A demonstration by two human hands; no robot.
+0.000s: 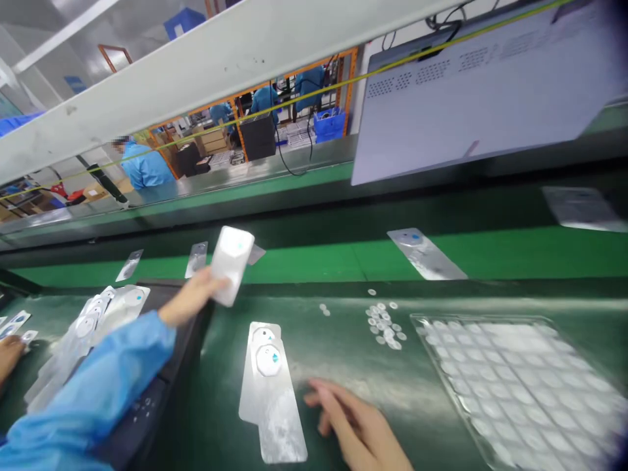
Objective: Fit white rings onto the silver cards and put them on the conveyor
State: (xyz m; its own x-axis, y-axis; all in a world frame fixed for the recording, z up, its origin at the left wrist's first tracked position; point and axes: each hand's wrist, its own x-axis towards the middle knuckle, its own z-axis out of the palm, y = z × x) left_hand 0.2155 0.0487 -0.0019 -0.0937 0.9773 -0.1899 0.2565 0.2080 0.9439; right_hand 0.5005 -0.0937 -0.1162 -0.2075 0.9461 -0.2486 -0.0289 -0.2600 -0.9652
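Note:
My left hand (196, 294), at the end of a blue sleeve, grips a flat silver-white rectangular plate (229, 265) by its lower edge. A pale round piece with a small blue mark shows near the plate's top. The plate is held over the near edge of the green belt. My right hand (356, 422), slightly blurred, is low in the middle with fingers loosely bent and apart, nothing visible in them. Just left of it lie two overlapping silver plates (282, 418), the upper one bearing a white octagonal piece (268, 360) with a blue mark.
Small clear rings (385, 324) lie scattered beyond my right hand. A clear tray (520, 386) of round pieces stands at right. More plates ride the green belt (318, 265). A plate pile (88, 333) and another person's hand (8, 356) are at left. A white board (456, 111) hangs above.

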